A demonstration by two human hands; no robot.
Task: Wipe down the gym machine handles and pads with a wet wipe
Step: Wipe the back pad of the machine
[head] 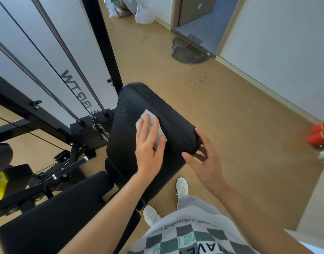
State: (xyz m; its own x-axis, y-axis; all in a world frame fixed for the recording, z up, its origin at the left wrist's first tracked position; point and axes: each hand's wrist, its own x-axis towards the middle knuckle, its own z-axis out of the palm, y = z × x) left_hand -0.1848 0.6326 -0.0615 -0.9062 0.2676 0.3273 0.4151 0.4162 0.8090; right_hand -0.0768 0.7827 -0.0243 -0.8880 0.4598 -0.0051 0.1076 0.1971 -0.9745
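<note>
A black padded back pad of the gym machine tilts up in the middle of the view. A white wet wipe lies flat on it, and my left hand presses it down with straight fingers. My right hand is at the pad's right edge, its fingers loosely bent with the tips touching the corner. A black seat pad lies below left. A black handle bar with chrome rings sits low on the left.
Chrome guide rods, a cable and the weight stack stand to the left. The wooden floor spreads to the right, with red rolls at the right edge, plastic bags at the back and my white shoes below.
</note>
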